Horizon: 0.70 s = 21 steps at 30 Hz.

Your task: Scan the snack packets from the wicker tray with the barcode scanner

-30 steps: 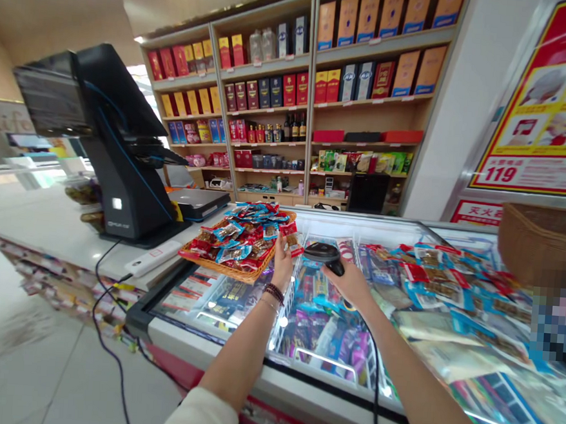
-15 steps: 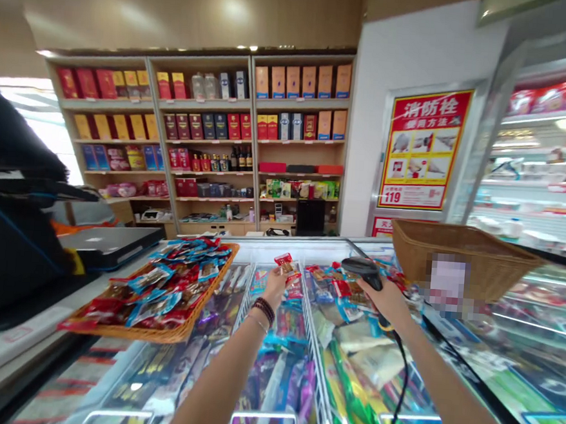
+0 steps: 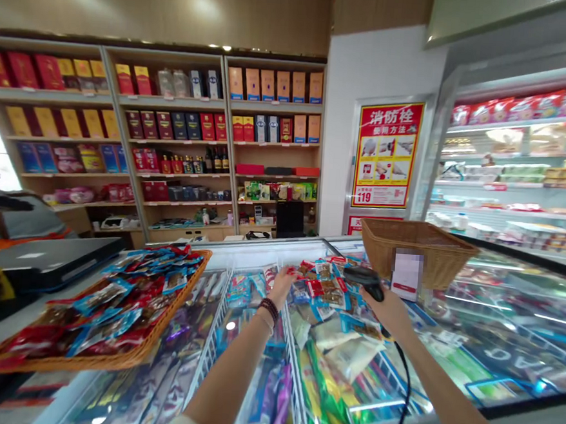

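Observation:
My left hand, with a beaded bracelet at the wrist, reaches over the display freezer. Its fingers are closed on a small red snack packet, mostly hidden by the hand. Just right of it lies a loose pile of red and blue snack packets. My right hand is wrapped round the handle of a black barcode scanner, whose head points left above the pile. The scanner's black cable hangs down past my right forearm.
An orange wicker tray full of red and blue packets stands at the left. A brown wicker basket with a white label sits behind my right hand. Frozen goods lie under the freezer's glass. Shelves of boxes line the back wall.
The view has turned right, so the tray and shelves sit further left. My left hand has moved right with the packet, to the edge of the pile. My right hand still holds the scanner.

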Each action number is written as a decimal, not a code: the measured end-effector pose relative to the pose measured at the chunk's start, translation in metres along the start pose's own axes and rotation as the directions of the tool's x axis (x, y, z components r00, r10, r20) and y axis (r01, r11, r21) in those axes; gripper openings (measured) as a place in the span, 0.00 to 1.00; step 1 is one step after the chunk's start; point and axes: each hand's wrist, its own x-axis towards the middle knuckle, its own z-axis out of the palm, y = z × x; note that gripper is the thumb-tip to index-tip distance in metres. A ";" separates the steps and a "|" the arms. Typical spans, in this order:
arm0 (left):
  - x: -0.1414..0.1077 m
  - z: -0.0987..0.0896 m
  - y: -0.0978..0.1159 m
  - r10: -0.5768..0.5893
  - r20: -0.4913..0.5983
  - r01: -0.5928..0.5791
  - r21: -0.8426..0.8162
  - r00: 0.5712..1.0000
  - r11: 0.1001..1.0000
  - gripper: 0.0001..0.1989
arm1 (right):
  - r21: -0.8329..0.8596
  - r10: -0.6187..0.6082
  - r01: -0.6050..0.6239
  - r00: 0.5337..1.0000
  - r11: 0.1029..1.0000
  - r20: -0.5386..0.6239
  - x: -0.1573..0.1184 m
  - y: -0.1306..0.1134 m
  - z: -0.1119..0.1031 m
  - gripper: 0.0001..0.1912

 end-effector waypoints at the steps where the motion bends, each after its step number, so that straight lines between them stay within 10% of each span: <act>1: -0.003 -0.012 0.005 -0.001 -0.042 0.003 0.049 0.999 0.999 0.21 | 0.002 -0.025 0.025 1.000 1.000 -0.003 -0.001 -0.006 0.008 0.18; 9: -0.036 -0.156 0.095 0.422 -0.164 -0.205 0.684 0.892 0.700 0.18 | 0.199 -0.201 0.168 0.966 0.965 0.161 -0.017 -0.105 0.086 0.19; 14: -0.085 -0.246 0.155 0.538 -0.236 0.025 0.929 0.809 0.369 0.21 | 0.308 -0.323 0.253 0.924 0.917 0.203 -0.039 -0.166 0.135 0.19; 21: -0.154 -0.332 0.171 0.333 -0.334 0.361 0.932 0.882 -0.021 0.31 | 0.391 -0.395 0.259 0.860 0.883 0.323 -0.087 -0.215 0.179 0.19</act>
